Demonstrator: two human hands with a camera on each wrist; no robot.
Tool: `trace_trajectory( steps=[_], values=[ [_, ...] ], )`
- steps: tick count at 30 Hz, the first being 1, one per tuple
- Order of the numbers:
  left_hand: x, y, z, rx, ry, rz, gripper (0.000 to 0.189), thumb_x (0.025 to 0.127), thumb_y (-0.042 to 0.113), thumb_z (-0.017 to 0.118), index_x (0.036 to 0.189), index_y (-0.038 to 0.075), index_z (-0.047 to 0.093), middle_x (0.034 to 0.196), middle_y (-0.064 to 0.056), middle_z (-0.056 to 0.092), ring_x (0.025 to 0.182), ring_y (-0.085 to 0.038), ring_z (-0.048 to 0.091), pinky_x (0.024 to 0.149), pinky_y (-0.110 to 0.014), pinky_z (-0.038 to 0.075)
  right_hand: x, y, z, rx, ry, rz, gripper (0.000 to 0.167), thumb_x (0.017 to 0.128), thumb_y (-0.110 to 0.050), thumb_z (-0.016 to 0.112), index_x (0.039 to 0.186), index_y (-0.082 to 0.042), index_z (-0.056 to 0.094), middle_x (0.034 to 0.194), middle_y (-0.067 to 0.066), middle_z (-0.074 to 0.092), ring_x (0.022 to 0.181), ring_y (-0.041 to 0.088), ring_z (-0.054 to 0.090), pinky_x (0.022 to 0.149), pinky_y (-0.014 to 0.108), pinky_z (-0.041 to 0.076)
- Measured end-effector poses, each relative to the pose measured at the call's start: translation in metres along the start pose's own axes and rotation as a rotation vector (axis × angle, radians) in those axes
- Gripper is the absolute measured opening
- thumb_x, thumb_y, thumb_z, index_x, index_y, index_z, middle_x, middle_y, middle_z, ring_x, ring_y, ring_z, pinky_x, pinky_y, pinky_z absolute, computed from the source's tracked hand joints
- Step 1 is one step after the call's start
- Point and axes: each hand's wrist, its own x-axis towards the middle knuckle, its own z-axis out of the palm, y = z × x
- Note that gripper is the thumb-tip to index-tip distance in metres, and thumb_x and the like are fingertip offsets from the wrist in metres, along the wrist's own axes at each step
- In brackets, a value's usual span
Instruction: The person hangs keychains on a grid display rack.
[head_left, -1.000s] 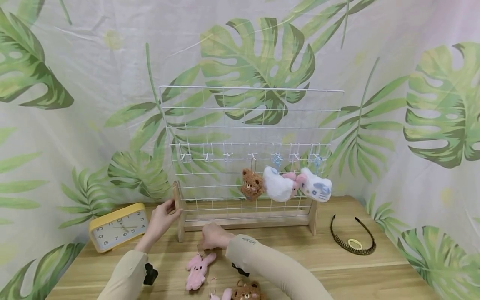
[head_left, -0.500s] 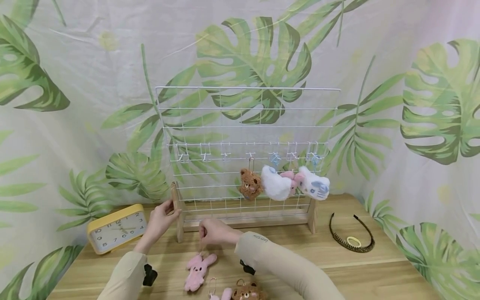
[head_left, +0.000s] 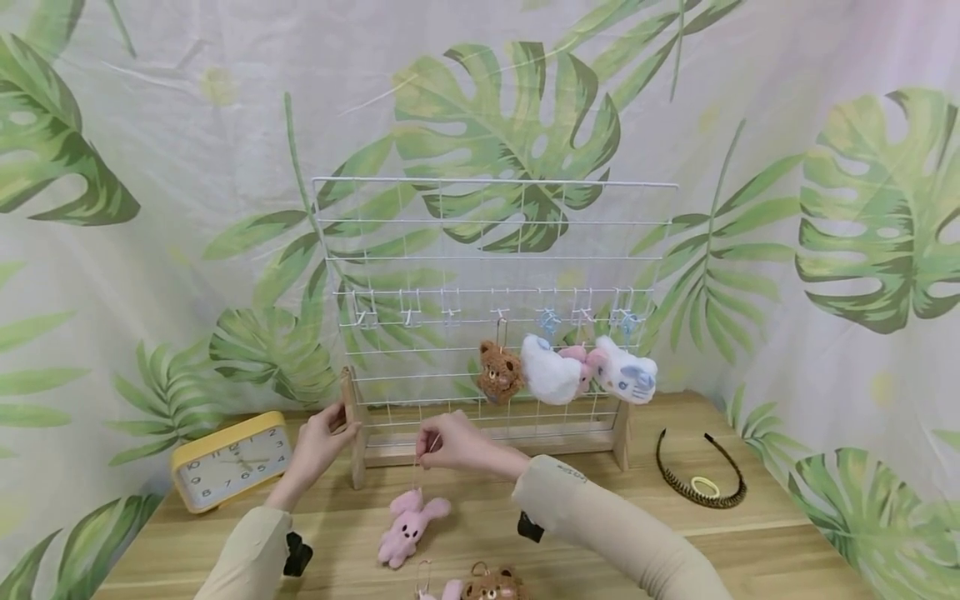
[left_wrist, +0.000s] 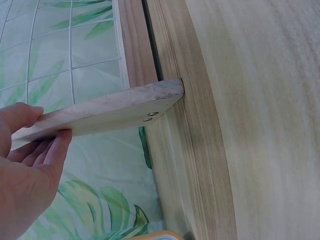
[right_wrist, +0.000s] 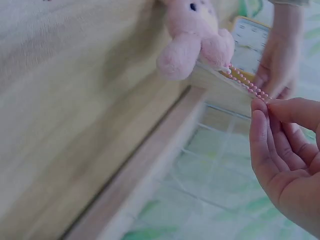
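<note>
A pink plush bunny keychain (head_left: 405, 529) dangles below my right hand (head_left: 453, 442), which pinches its pink bead chain (right_wrist: 245, 82) between thumb and fingertips. In the right wrist view the bunny's ears and one eye show. My left hand (head_left: 318, 437) grips the wooden side post (left_wrist: 100, 112) of a white wire grid rack (head_left: 487, 258), thumb on one face and fingers on the other. From the rack's row of hooks (head_left: 408, 317) hang a brown bear keychain (head_left: 499, 372), a white plush (head_left: 551, 371), a partly hidden pink plush (head_left: 576, 358) and a white-and-blue plush (head_left: 626, 373).
A yellow alarm clock (head_left: 236, 461) stands left of the rack on the wooden table (head_left: 622, 533). To the right lie a dark headband (head_left: 708, 498) and a yellow ring (head_left: 705, 486). Another bear (head_left: 495, 585) and a pink plush (head_left: 450, 590) sit at the front edge of the view.
My right hand has risen and moved right, lifting the pink bunny keychain upward by its chain. My left hand keeps its grip on the rack's post.
</note>
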Motion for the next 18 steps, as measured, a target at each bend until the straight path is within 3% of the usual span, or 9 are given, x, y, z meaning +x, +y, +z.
trace_trajectory(
  steps=[6, 12, 18],
  values=[
    [0.000, 0.000, 0.000, -0.008, 0.000, 0.003, 0.059, 0.100, 0.014, 0.057, 0.148, -0.012, 0.035, 0.144, -0.034, 0.047, 0.133, -0.046, 0.050, 0.101, -0.052, 0.052, -0.009, -0.016, -0.039, -0.066, 0.065, -0.049, 0.004, 0.086, -0.001, 0.071, 0.085, -0.005, 0.068, 0.085, 0.009, 0.075, 0.074, 0.007, 0.070, 0.067, 0.009, 0.054],
    [-0.001, 0.001, -0.001, -0.006, -0.007, -0.003, 0.059, 0.101, 0.016, 0.057, 0.149, -0.011, 0.034, 0.145, -0.034, 0.047, 0.134, -0.046, 0.049, 0.103, -0.053, 0.050, -0.015, -0.034, -0.080, -0.136, 0.151, -0.066, 0.007, 0.088, -0.003, 0.070, 0.085, -0.009, 0.067, 0.085, 0.006, 0.075, 0.077, 0.009, 0.071, 0.067, 0.011, 0.055],
    [-0.002, 0.002, 0.000, 0.006, -0.012, -0.008, 0.060, 0.101, 0.016, 0.056, 0.149, -0.011, 0.034, 0.145, -0.034, 0.046, 0.135, -0.046, 0.047, 0.105, -0.054, 0.049, -0.020, -0.060, -0.115, -0.108, 0.214, -0.075, 0.005, 0.088, -0.004, 0.070, 0.086, -0.008, 0.067, 0.086, 0.007, 0.076, 0.076, 0.009, 0.073, 0.068, 0.013, 0.056]
  ],
)
